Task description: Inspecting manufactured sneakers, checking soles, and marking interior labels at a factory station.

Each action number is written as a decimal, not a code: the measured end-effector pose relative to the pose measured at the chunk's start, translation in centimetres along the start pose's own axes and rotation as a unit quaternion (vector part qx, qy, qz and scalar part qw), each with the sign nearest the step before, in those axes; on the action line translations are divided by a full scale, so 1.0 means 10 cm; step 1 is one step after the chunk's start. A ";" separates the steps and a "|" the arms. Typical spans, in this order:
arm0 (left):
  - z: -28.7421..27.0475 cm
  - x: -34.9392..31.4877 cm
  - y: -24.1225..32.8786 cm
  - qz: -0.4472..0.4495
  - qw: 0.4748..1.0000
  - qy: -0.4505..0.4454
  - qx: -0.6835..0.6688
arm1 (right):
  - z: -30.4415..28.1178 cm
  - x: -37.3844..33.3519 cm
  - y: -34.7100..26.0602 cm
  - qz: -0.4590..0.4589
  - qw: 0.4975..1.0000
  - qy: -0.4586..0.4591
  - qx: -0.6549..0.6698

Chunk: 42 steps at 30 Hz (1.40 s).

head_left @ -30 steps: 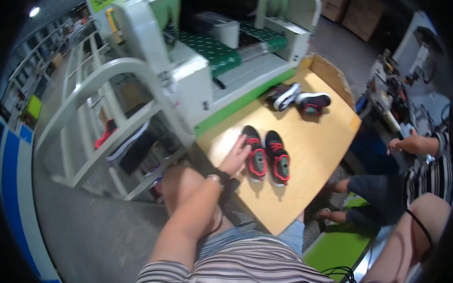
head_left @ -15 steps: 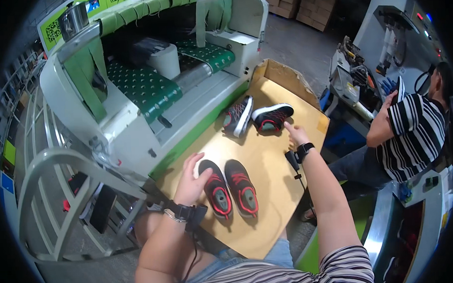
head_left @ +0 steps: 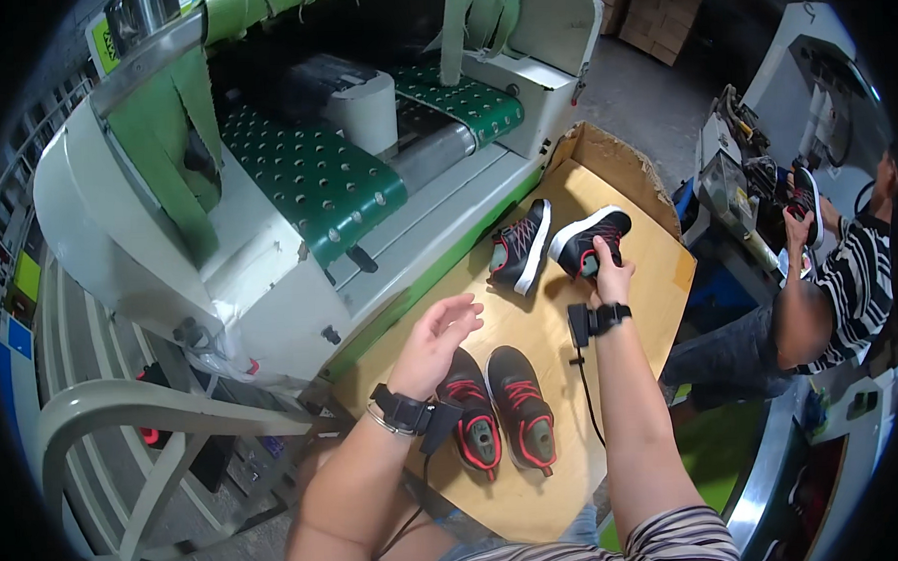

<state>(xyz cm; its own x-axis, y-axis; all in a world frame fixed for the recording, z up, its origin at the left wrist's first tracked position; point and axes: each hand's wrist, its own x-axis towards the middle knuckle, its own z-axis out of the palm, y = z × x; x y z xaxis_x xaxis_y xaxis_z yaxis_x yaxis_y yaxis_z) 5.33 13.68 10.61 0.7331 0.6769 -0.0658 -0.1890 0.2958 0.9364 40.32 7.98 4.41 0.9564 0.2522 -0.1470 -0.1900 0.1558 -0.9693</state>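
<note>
My right hand is closed on a black sneaker with red laces and a white sole, at the far side of the wooden tabletop. That shoe tilts, its sole edge facing up and left. Beside it a matching sneaker lies on its side. Nearer to me, two more dark sneakers with red laces and red collars, the left shoe and the right shoe, stand side by side, toes pointing away. My left hand is open above the left shoe's toe, holding nothing.
Across the table stands a white machine with a green dotted conveyor belt and hanging green cloth strips. A cardboard sheet edges the table's far right. A grey metal rail is at left. At right, a person holds another sneaker.
My right hand has closed on the far right sneaker and tilted it. My left hand remains open near the near pair. The view has shifted; the other person has raised a shoe.
</note>
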 end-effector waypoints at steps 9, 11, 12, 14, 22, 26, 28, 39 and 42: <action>0.28 -0.11 0.27 -0.022 0.963 -0.131 -0.235 | -0.55 -2.23 -1.17 -0.160 0.883 -0.413 -0.156; 0.21 -0.06 0.42 0.019 0.938 -0.134 -0.320 | -0.87 -2.49 -0.93 -0.147 0.862 -0.398 -0.279; 0.22 -0.05 0.60 0.037 0.917 -0.136 -0.373 | -1.06 -2.63 -0.78 -0.115 0.847 -0.401 -0.329; 0.10 0.14 0.64 0.109 0.886 -0.136 -0.429 | -1.38 -2.84 -0.17 -0.090 0.855 -0.414 -0.301; -0.21 0.18 0.82 0.113 0.944 -0.043 -0.308 | -1.08 -2.29 -0.86 0.002 0.946 -0.304 -0.109; -0.34 0.18 0.81 0.160 0.920 -0.016 -0.357 | -0.06 -1.75 -1.50 -0.247 0.909 -0.331 -0.050; -0.41 0.13 0.78 0.164 0.927 -0.047 -0.335 | 0.77 -1.49 -1.85 -0.447 0.831 -0.329 -0.033; -0.46 0.09 0.62 0.118 0.917 -0.100 -0.368 | 2.01 -0.95 -0.35 -0.429 0.803 -0.270 -0.312; -0.45 0.08 0.61 0.108 0.920 -0.099 -0.363 | 0.97 -1.01 0.30 -0.360 0.640 -0.245 -0.633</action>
<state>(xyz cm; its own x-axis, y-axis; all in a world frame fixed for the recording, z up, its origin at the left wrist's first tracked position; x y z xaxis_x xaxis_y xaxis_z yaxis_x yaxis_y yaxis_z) 1.84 19.01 14.72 0.7182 0.6583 0.2254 -0.6782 0.5897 0.4386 27.95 15.17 4.94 0.4512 0.8680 0.2072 0.8897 -0.4196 -0.1796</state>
